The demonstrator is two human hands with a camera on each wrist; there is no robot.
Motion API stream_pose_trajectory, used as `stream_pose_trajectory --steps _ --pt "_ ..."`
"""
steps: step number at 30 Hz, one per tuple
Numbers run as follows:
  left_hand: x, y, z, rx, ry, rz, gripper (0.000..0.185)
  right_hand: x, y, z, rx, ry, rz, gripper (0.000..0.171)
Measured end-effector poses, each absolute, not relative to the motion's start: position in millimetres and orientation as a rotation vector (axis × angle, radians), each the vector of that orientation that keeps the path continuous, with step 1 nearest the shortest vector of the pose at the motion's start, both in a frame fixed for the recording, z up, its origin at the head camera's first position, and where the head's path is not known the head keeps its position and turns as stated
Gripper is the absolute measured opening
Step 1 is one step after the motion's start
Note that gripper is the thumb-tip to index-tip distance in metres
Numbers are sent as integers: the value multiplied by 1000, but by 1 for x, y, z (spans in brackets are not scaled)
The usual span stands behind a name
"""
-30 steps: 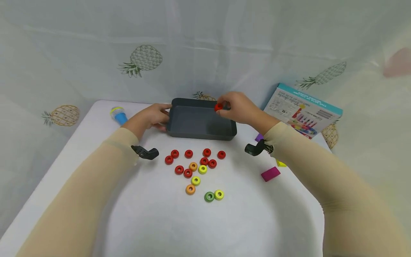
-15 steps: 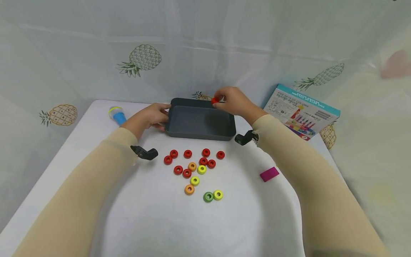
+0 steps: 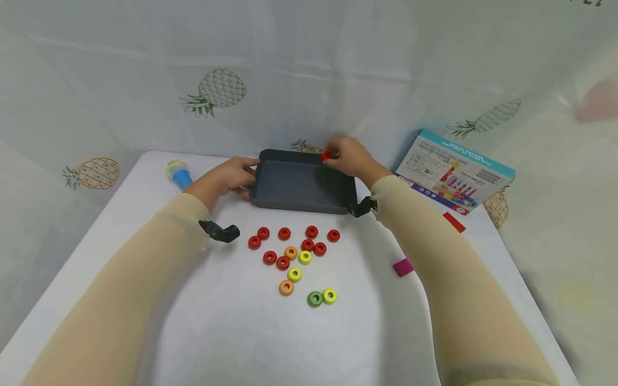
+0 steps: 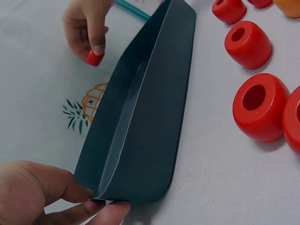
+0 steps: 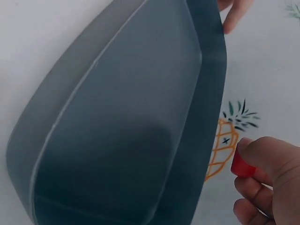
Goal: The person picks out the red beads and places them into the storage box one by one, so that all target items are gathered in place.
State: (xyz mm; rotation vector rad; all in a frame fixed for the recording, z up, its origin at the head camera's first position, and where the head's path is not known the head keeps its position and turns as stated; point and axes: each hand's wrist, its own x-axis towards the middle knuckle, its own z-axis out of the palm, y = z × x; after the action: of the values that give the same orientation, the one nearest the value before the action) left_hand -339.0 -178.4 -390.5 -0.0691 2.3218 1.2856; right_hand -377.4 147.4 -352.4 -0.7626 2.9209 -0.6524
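My left hand (image 3: 236, 176) holds the left end of a dark grey rectangular tray (image 3: 301, 185), thumb at the rim (image 4: 96, 194) and fingers below it in the left wrist view. My right hand (image 3: 350, 155) pinches a red bead (image 5: 243, 164) between thumb and fingers. In the right wrist view this bead shows just outside the tray's far wall (image 5: 201, 117); in the head view it overlaps the far rim near the right corner. The visible tray floor (image 5: 140, 93) bears nothing. In front of the tray lie several red beads (image 3: 284, 234).
Orange beads (image 3: 286, 288), yellow beads (image 3: 330, 296) and a green bead (image 3: 315, 299) lie nearer me. A blue toy microphone (image 3: 179, 174) is at left. At right are a printed box (image 3: 454, 171), a magenta block (image 3: 403, 267) and a red strip (image 3: 454, 222).
My right hand, still pinching the red bead, has shifted slightly left and back, and its forearm has swung inward, uncovering the red strip. My left hand stays on the tray.
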Motion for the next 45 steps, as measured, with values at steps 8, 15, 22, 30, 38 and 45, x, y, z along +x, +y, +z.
stream_pose_trajectory --steps 8,15,22,30,38,45 --pt "-338 -175 -392 -45 2365 1254 76 -387 157 -370 -705 2938 -694 28" --pt "-338 -177 -393 -56 2360 1266 77 -393 151 -381 -676 2945 -677 29" --pt "-334 -177 -390 -52 2356 1251 75 -392 142 -388 -642 2941 -603 25" --pt "-334 -177 -390 -58 2372 1249 75 -390 137 -393 -624 2944 -453 30" --pt "-334 -176 -390 -63 2360 1264 76 -389 138 -398 -572 2972 -370 30" --pt "-335 -177 -392 -24 2378 1258 75 -388 137 -395 -502 2945 -389 38"
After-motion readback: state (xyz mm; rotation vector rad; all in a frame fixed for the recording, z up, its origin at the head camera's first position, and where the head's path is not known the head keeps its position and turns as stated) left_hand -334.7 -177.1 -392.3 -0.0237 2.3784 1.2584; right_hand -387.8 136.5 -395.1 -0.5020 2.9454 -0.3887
